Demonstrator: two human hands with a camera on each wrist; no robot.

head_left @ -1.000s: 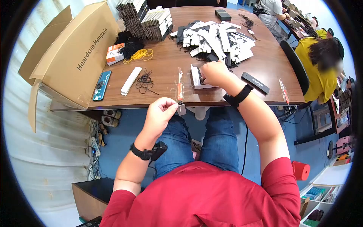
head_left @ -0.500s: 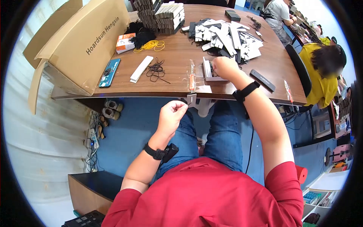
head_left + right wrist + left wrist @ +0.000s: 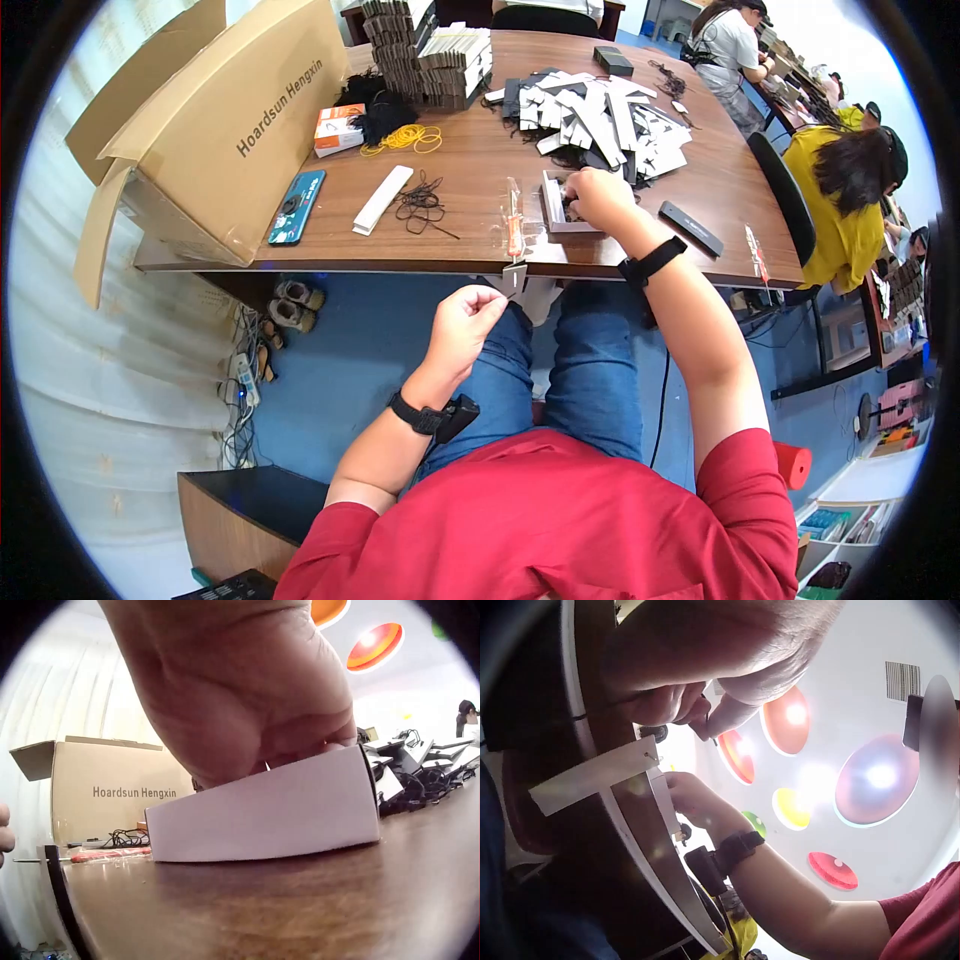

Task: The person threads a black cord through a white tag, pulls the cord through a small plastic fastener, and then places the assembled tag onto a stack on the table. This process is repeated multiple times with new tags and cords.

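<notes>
In the head view my left hand (image 3: 465, 330) is raised just off the table's front edge, thumb and index finger pinching a thin black cord (image 3: 710, 724). A small white tag (image 3: 592, 776) hangs close below those fingertips, by the edge. An orange-handled tool (image 3: 515, 238) in clear plastic lies behind it on the table. My right hand (image 3: 605, 203) reaches down into a small white open box (image 3: 266, 814). Its fingertips are hidden behind the box wall, and I cannot tell what they hold.
A heap of white and black tags (image 3: 610, 120) lies behind the box. A dark oblong case (image 3: 690, 229) is at its right. To the left are a white strip (image 3: 382, 200), black cord (image 3: 422, 204), a phone (image 3: 297, 208), yellow cord (image 3: 408, 138) and a cardboard carton (image 3: 235, 150).
The head view has shifted, moving the table within the picture. My left hand keeps its pinch and now sits slightly lower, farther from the table edge. The right hand stays in the box.
</notes>
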